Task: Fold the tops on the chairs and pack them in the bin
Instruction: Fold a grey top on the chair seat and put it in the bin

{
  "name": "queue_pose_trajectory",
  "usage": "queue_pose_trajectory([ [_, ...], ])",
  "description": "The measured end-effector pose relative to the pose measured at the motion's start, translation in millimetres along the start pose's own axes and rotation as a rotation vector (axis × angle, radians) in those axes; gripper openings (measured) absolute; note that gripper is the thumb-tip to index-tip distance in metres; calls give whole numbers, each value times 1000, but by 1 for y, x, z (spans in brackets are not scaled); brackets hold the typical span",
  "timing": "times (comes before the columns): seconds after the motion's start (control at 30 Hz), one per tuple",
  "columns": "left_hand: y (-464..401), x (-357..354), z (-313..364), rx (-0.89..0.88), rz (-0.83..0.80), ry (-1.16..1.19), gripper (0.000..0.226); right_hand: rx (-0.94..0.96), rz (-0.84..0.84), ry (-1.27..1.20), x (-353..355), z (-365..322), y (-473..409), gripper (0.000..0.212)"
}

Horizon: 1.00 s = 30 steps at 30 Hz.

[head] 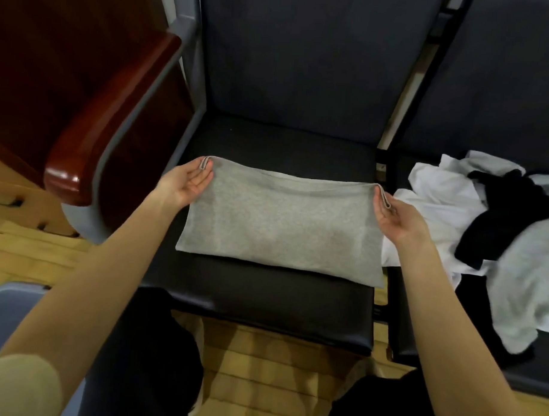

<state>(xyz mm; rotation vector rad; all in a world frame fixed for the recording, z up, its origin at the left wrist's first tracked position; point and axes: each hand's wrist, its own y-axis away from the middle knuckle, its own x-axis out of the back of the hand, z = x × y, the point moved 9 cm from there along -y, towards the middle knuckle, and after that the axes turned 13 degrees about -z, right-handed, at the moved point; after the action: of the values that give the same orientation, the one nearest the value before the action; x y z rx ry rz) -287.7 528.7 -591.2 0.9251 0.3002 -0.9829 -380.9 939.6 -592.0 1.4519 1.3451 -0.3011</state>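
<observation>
A grey top lies partly folded on the black seat of the middle chair. My left hand pinches its far left corner, palm turned up. My right hand pinches the far right corner. The far edge is lifted a little and stretched between both hands. On the chair to the right lies a loose heap of tops: a white one, a black one and a light grey one. The rim of a blue-grey bin shows at the lower left, mostly hidden by my left arm.
A red-brown wooden armrest juts out left of the middle chair. The floor is light wood. My knees in dark trousers are in front of the seat edge.
</observation>
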Motion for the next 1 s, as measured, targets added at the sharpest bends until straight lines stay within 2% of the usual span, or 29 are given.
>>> queue_pose_trajectory([
  [0.1, -24, 3, -6, 0, 18, -52, 27, -30, -44, 211, 4, 1, -20, 43],
  [0.17, -35, 5, -7, -48, -3, -68, 45, -18, -115, 406, 1, 2, -28, 49],
  [0.23, -41, 6, -7, -96, -38, -111, 60, 40, -150, 556, 1, -3, -34, 65],
  [0.3, -39, 6, -8, -143, -34, -261, 61, 80, -203, 687, -1, -11, -36, 90],
  [0.33, -34, 3, -9, -176, -8, -410, 57, 89, -214, 801, -4, -14, -35, 92],
  [0.4, -19, -15, -13, -270, 15, -845, 46, 122, -188, 1119, -12, -21, -35, 74],
  [0.43, -11, -33, -22, -326, -36, -1066, 42, 149, -177, 1291, -18, -23, -37, 64],
  [0.53, 25, -93, -74, -515, -328, -1526, 32, 222, -205, 1724, -40, -27, -51, 43],
  [0.63, 70, -146, -144, -786, -649, -1814, 27, 183, -217, 2090, -47, -25, -66, 41],
  [0.7, 94, -171, -190, -870, -823, -1894, 29, 194, -180, 2093, -48, -31, -69, 40],
  [0.8, 103, -191, -247, -854, -949, -1985, 32, 315, -86, 1965, -45, -47, -58, 32],
  [0.9, 104, -204, -278, -881, -960, -2104, 31, 411, 23, 1862, -29, -66, -35, 29],
  [1.0, 104, -214, -285, -955, -897, -2117, 23, 350, 127, 1658, 2, -82, -13, 27],
])
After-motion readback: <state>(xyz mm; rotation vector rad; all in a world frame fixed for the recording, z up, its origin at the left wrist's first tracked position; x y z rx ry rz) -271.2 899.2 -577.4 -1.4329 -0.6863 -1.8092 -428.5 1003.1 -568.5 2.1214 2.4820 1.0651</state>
